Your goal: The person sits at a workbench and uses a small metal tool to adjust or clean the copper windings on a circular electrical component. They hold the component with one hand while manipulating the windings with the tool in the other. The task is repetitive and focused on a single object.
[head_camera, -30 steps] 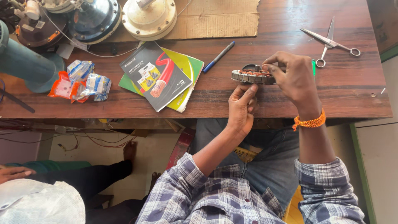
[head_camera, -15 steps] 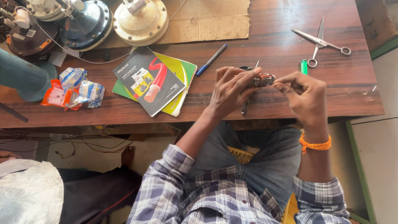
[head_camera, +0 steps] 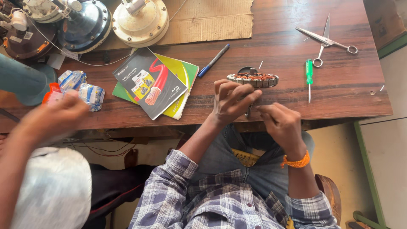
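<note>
We are looking at a reddish-brown wooden table (head_camera: 339,91) bearing a green-handled screwdriver (head_camera: 309,72), a blue pen (head_camera: 213,61) and silver scissors (head_camera: 325,39). The ring-shaped winding (head_camera: 253,79) is showing copper-red coils in a grey rim. The booklets (head_camera: 157,82) are showing dark grey, red and lime green. An orange thread band (head_camera: 296,162) is circling one wrist; the shirt (head_camera: 212,203) is showing blue-and-white checks.
</note>
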{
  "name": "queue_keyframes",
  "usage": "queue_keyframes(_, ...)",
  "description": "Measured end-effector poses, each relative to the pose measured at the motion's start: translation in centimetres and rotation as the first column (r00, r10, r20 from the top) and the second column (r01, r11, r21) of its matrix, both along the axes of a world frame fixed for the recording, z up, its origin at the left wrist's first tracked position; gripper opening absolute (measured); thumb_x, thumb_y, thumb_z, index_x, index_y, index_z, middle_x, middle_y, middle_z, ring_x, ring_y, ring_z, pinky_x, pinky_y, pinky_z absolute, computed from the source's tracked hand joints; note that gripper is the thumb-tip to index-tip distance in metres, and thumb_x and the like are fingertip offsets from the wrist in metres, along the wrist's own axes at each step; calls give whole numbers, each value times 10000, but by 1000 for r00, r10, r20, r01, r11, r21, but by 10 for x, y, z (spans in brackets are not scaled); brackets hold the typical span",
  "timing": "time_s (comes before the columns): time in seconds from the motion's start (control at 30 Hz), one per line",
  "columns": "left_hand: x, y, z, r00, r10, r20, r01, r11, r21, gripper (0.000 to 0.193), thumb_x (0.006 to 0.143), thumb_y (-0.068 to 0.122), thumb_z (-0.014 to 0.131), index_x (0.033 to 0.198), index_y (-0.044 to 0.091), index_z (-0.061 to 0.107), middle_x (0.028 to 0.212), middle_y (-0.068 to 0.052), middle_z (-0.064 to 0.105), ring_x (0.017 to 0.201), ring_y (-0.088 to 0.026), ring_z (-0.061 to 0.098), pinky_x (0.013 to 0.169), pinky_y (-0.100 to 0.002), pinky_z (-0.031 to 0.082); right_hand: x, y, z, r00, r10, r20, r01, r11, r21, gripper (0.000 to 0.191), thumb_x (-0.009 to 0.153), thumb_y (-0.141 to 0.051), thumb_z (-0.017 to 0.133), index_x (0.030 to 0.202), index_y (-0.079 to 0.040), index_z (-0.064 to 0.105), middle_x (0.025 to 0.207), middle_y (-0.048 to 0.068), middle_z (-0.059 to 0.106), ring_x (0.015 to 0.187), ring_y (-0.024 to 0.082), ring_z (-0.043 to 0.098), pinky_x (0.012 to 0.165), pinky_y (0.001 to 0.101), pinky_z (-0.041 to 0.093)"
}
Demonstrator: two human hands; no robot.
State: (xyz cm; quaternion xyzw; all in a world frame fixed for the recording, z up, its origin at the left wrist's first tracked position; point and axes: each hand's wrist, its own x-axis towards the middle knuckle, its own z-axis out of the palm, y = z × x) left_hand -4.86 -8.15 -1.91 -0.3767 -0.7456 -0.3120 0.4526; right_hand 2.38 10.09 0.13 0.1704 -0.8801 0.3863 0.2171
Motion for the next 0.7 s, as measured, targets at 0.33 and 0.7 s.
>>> queue_keyframes(0.33, 26, 33, -31, 780, -350, 518, -64, 780, 623, 100, 962, 73, 731, 916, 48, 645, 731, 14, 632, 612, -41, 562, 558, -230, 430, -22, -2, 57, 999, -20, -47, 20, 1000, -8, 63, 958, -21, 805, 998, -14, 757, 879, 102, 731, 707, 147, 669, 628, 281, 493)
queue_keyframes(0.7, 29, 55, -19, 382, -838, 389, -388, 236, 891, 41, 932, 67, 690, 925, 72, 650, 767, 81, 600, 623, 8, 442, 558, -185, 332, -89, -1, 58, 981, 18, 196, -14, 1000, -20, 94, 968, -78, 770, 1023, -2, 766, 827, 90, 751, 695, 72, 677, 578, 252, 493)
